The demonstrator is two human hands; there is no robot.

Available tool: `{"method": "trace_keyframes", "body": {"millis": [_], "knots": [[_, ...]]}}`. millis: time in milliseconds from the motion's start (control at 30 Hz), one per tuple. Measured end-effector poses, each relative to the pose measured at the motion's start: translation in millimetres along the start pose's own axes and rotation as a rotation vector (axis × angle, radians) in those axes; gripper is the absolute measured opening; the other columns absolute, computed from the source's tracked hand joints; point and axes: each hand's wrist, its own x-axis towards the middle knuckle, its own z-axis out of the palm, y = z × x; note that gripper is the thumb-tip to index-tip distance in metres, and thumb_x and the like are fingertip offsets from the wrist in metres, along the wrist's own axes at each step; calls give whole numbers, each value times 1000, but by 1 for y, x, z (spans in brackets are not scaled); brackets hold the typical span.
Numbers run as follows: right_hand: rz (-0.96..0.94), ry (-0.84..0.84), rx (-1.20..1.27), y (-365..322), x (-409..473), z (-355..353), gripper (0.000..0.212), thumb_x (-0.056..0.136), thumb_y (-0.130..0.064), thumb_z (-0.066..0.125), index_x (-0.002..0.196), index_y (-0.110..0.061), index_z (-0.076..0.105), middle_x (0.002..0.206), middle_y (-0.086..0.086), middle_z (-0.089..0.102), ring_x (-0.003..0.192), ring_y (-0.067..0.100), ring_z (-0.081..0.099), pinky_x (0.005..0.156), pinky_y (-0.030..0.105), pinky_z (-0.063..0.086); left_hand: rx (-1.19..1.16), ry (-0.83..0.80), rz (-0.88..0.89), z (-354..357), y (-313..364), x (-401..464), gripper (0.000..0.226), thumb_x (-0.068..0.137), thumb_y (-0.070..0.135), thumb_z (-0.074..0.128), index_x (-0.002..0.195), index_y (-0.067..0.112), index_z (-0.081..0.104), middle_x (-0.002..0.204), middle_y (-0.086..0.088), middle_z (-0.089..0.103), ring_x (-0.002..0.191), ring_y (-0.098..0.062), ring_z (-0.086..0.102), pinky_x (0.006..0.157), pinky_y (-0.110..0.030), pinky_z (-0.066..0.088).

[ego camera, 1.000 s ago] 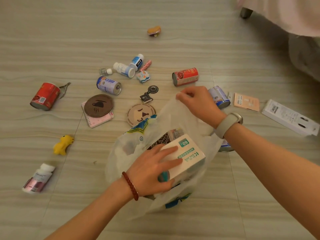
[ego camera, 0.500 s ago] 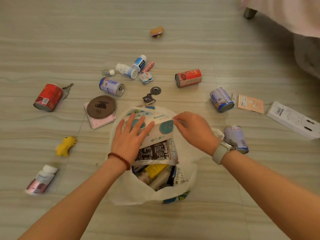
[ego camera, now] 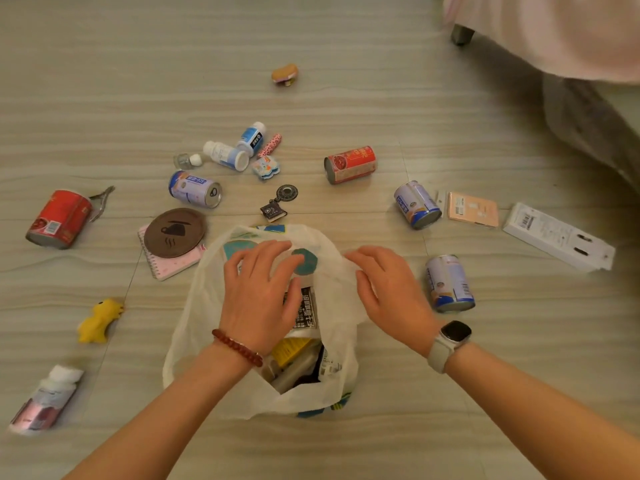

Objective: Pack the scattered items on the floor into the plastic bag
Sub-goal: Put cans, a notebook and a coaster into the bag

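The white plastic bag [ego camera: 194, 341] stands open on the floor in front of me, with several items inside. A white box with teal circles [ego camera: 305, 261] lies across its far mouth. My left hand [ego camera: 259, 296] rests on that box with fingers spread. My right hand [ego camera: 388, 289] pinches the bag's right rim. Scattered around are a red can [ego camera: 59, 220], a blue can [ego camera: 195, 188], a brown coaster [ego camera: 175, 232] on a pink notebook [ego camera: 166, 266], a yellow toy [ego camera: 98, 320] and a pill bottle [ego camera: 45, 400].
On the right lie a red can [ego camera: 349, 164], two blue cans [ego camera: 417, 204] [ego camera: 448, 284], a peach card [ego camera: 472, 209] and a long white box [ego camera: 557, 237]. Small bottles [ego camera: 225, 155] and a keychain [ego camera: 278, 204] lie beyond the bag. A bed [ego camera: 554, 36] fills the far right corner.
My left hand pushed the white box down into the bag and now lies on top of it. My right hand came down from holding the rim high to the bag's right edge.
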Motion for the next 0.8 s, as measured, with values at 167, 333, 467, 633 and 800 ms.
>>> {"method": "trace_keyframes", "body": {"millis": [167, 333, 467, 633, 800], "knots": [[614, 199, -28, 85, -15, -24, 40, 87, -25, 44, 123, -7, 49, 124, 17, 51, 116, 30, 43, 96, 36, 34, -68, -13, 83, 12, 28, 44, 24, 81, 24, 44, 103, 21, 53, 113, -8, 61, 109, -17, 44, 92, -39, 27], [943, -251, -108, 133, -28, -6, 83, 81, -47, 56, 142, -12, 12, 135, 18, 37, 124, 35, 36, 94, 42, 38, -51, -141, 184, 40, 58, 91, 35, 80, 31, 39, 108, 18, 57, 113, -9, 62, 108, -21, 50, 90, -43, 40], [960, -205, -48, 146, -20, 2, 73, 77, -36, 57, 137, -12, 21, 126, 17, 43, 115, 35, 44, 83, 39, 43, -5, -376, 211, 78, 79, 140, 48, 84, 38, 37, 125, 17, 50, 128, -12, 52, 118, -32, 48, 92, -47, 40], [1049, -37, 99, 161, -27, 3, 69, 74, -37, 60, 132, -15, 30, 118, 14, 48, 111, 34, 46, 79, 38, 43, 0, -642, 216, 161, 96, 189, 64, 86, 26, 55, 142, 20, 24, 151, -12, 20, 136, -32, 23, 106, -50, 32], [1001, -21, 87, 166, -28, 9, 71, 72, -39, 60, 132, -16, 30, 114, 10, 48, 104, 30, 48, 73, 35, 43, 288, -797, 314, 223, 111, 219, 85, 82, 5, 56, 144, 29, 3, 155, -3, -5, 141, -31, 0, 106, -47, 34]]}}
